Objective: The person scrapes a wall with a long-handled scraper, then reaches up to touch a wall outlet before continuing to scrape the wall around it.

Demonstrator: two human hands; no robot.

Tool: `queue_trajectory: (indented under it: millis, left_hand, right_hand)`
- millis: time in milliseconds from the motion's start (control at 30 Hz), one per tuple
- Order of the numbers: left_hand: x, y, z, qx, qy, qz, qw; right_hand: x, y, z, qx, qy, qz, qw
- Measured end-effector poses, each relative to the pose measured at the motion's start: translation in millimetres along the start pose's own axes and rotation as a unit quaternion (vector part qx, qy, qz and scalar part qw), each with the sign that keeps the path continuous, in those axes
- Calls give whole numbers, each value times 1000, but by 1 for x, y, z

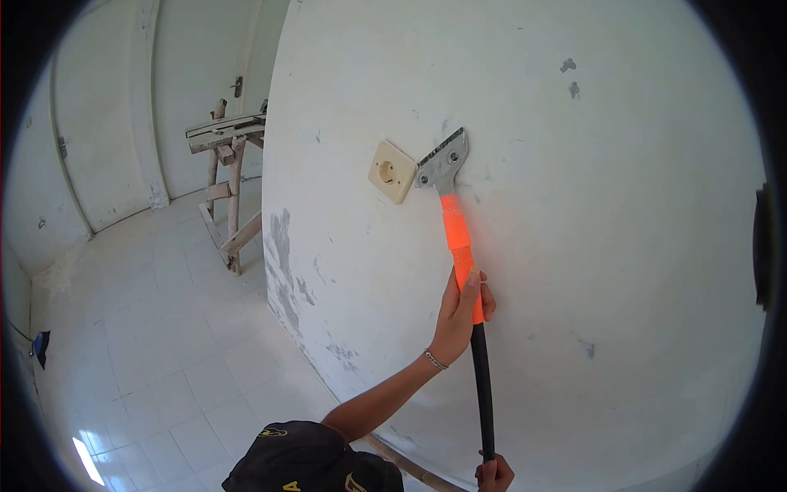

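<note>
I see the left hand [463,307] on the scraper [457,234], its grip closed around the lower end of the orange sleeve with the thumb lying along it. The right hand [494,474] is cut off by the bottom edge of the frame; what shows of its grip is wrapped around the foot of the black pole. The scraper's metal blade [443,162] lies flat on the white wall [615,205], just beside the cream socket [393,170]. A wooden trestle [228,164] stands on the tiled floor [147,328], well apart to the left.
</note>
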State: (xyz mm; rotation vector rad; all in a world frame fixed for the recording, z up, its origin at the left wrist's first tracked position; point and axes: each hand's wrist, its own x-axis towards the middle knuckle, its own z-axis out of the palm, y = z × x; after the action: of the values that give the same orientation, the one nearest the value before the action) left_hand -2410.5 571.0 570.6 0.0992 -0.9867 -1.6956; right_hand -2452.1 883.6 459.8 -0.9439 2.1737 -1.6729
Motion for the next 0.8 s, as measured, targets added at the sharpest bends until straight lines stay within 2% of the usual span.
queue_trajectory:
  millis: [67, 400, 533, 600, 633, 733, 767, 800]
  left_hand:
    - [1, 3, 1, -7, -10, 1, 1000]
    - [7, 8, 4, -25, -57, 16, 998]
    - [22, 24, 6, -13, -24, 27, 999]
    - [23, 32, 4, -6, -83, 32, 996]
    - [20, 32, 1, -6, -83, 37, 996]
    - [10, 26, -29, 180, 37, 146, 972]
    - [19, 27, -45, 273, 117, 228, 927]
    - [33, 39, -59, 355, 160, 308, 868]
  right_hand:
    - [1, -3, -5, -24, 20, -25, 999]
    - [10, -14, -9, -27, 32, -28, 999]
    - [19, -38, 12, -10, 39, -46, 998]
    - [13, -32, 13, -3, 54, -47, 997]
    - [9, -28, 11, 2, 69, -45, 997]
    - [-12, -16, 5, -6, 103, -17, 995]
    - [-19, -5, 0, 0, 112, -20, 993]
    - [-24, -1, -2, 4, 116, -20, 993]
